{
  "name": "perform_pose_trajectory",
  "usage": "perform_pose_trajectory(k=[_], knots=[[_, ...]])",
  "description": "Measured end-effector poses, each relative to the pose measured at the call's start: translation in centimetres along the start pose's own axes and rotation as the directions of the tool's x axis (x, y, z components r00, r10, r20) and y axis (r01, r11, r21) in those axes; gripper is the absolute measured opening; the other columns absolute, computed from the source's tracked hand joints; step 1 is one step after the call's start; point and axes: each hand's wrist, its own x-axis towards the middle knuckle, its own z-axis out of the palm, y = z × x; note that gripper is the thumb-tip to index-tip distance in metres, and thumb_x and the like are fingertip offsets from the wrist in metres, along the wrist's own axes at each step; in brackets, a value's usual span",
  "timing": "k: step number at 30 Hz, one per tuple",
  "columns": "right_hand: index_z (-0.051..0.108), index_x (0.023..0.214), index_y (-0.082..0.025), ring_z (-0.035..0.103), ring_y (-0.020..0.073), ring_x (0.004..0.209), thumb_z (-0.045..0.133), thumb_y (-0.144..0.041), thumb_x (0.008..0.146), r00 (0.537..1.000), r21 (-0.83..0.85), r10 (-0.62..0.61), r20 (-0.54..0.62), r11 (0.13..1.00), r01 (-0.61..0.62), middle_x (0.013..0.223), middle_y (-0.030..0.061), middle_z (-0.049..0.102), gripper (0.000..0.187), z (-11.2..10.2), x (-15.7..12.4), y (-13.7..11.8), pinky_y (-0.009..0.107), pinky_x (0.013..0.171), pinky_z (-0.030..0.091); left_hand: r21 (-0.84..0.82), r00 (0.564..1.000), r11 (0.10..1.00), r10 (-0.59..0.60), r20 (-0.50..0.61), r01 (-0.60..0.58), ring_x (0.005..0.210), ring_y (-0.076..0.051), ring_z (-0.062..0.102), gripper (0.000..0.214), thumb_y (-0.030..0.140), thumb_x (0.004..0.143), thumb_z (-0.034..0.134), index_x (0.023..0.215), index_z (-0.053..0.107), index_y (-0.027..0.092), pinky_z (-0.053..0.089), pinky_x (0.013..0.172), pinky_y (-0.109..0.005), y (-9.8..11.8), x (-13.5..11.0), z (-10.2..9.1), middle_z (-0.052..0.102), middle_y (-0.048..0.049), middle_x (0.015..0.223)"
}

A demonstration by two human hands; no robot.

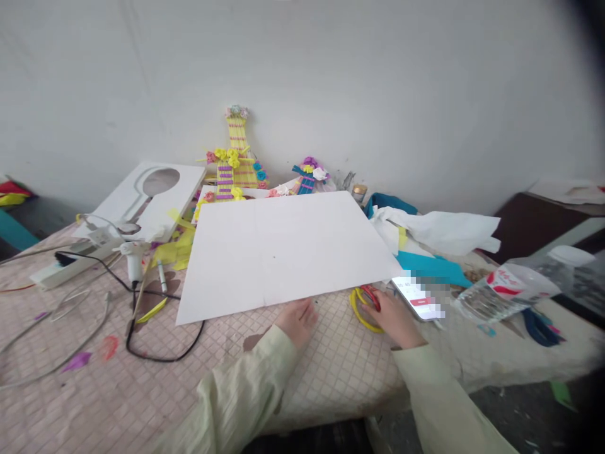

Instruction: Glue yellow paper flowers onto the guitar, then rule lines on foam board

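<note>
A large white board lies on the table in front of me, its near edge slanting up to the right. My left hand rests at the middle of that near edge, fingers loosely bent and nothing visible in them. Close to the board's near right corner, my right hand has its fingers round the red part of a pair of scissors with yellow and red handles. I cannot see the blades. Just right of that hand lies a lit phone, partly blurred.
A white hot glue gun stands left among cables and a power strip. Behind the board are flower-trimmed yellow crafts and a cut-out white board. Right are white paper, a water bottle and dark-handled scissors.
</note>
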Motion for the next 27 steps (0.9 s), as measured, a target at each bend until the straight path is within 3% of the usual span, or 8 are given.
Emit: perform_pose_trajectory(k=[5,8,11,16,19,23,27], knots=[[0.055,0.101,-0.013,0.056,0.0238,0.086,0.053,-0.035,0.081,1.000,0.096,-0.019,0.019,0.995,0.017,0.092,0.0115,0.058,0.031,0.2,0.2,0.5,0.030,0.076,0.041,0.012,1.000,1.000,0.003,-0.002,-0.003,0.062,-0.012,0.058,0.012,0.018,0.082,0.050,0.071,0.053,0.014,0.045,0.054,-0.024,0.3,1.1,1.3,0.059,-0.0035,0.075],[0.057,0.099,-0.013,0.057,0.0238,0.084,0.051,-0.037,0.080,0.999,0.162,-0.040,0.027,0.986,0.035,0.090,0.0113,0.060,0.031,-0.1,0.2,0.6,0.031,0.074,0.042,-0.003,0.980,0.983,0.185,0.074,-0.186,0.066,-0.014,0.062,0.008,0.014,0.083,0.049,0.076,0.052,0.014,0.048,0.061,-0.026,1.5,0.8,2.8,0.061,-0.0028,0.072],[0.057,0.099,-0.013,0.057,0.0231,0.081,0.047,-0.041,0.080,0.999,0.238,-0.044,0.007,0.971,0.041,0.089,0.0101,0.060,0.035,-1.1,-0.3,0.7,0.031,0.070,0.044,-0.024,0.892,0.917,0.393,0.223,-0.398,0.071,-0.018,0.065,0.011,0.004,0.080,0.048,0.084,0.054,0.012,0.051,0.074,-0.032,3.8,-0.7,4.9,0.065,-0.0044,0.075],[0.055,0.102,-0.014,0.057,0.0214,0.072,0.047,-0.050,0.076,0.999,0.388,0.032,-0.022,0.921,-0.021,0.087,0.0081,0.061,0.045,-3.1,-1.7,1.1,0.030,0.063,0.044,-0.016,0.794,0.846,0.507,0.336,-0.533,0.073,-0.019,0.066,0.010,0.006,0.080,0.047,0.082,0.055,0.010,0.052,0.079,-0.032,8.2,-4.7,7.7,0.068,-0.0073,0.070],[0.058,0.100,-0.015,0.057,0.0237,0.077,0.047,-0.050,0.075,1.000,0.348,-0.001,0.003,0.937,0.000,0.086,0.0084,0.061,0.045,-2.6,-2.1,1.8,0.033,0.067,0.044,-0.028,0.749,0.807,0.560,0.354,-0.590,0.077,-0.019,0.066,0.011,0.008,0.080,0.046,0.080,0.057,0.010,0.052,0.080,-0.030,9.9,-6.7,8.0,0.069,-0.0084,0.071],[0.054,0.110,-0.013,0.054,0.0264,0.090,0.047,-0.045,0.075,0.997,0.258,-0.047,-0.068,0.964,0.063,0.100,0.0116,0.058,0.048,-0.3,-2.1,2.7,0.037,0.078,0.042,-0.051,0.670,0.742,0.630,0.393,-0.668,0.077,-0.019,0.066,0.010,0.009,0.075,0.050,0.070,0.058,0.012,0.052,0.082,-0.032,10.9,-8.5,7.3,0.069,-0.0061,0.072],[0.057,0.109,-0.016,0.053,0.0276,0.090,0.051,-0.040,0.075,0.987,0.155,-0.114,-0.114,0.979,0.131,0.097,0.0107,0.059,0.041,0.3,-2.1,2.6,0.040,0.081,0.040,0.010,0.608,0.669,0.670,0.426,-0.744,0.071,-0.019,0.066,0.015,0.010,0.073,0.053,0.059,0.059,0.012,0.053,0.080,-0.035,11.9,-10.3,6.6,0.069,-0.0040,0.067]])
